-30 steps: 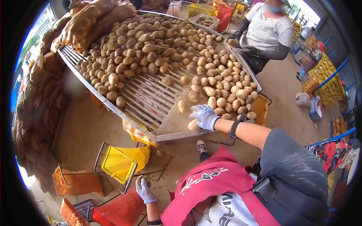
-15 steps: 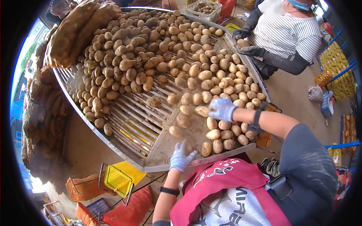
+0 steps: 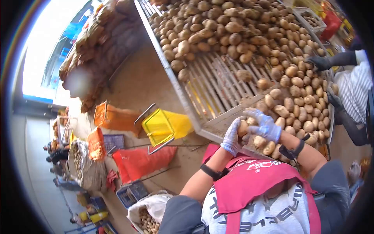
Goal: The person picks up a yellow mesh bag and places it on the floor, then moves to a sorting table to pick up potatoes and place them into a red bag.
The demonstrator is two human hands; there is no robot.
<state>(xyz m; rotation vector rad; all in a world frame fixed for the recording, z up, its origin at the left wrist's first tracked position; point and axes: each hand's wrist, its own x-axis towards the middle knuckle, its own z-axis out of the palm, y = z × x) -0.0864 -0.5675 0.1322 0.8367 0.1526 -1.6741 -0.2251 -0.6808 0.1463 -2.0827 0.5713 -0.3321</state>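
Note:
Potatoes cover much of a metal-edged sorting table with slatted bars. At its near edge both gloved hands are close together. My left hand is wrapped round a potato. Beside it, my right hand has its fingers bent over one or more potatoes, partly hidden by the glove. More potatoes lie just below my right hand, along the table edge.
A co-worker in a striped top stands at the right with dark gloves over the potatoes. Yellow, orange and red bags are at the left. A white sack of potatoes stands below; stacked sacks rise at upper left.
The view has swung left. My right hand has moved in beside my left hand, which has gone from open to holding a potato. The co-worker's one hand now reaches over the table.

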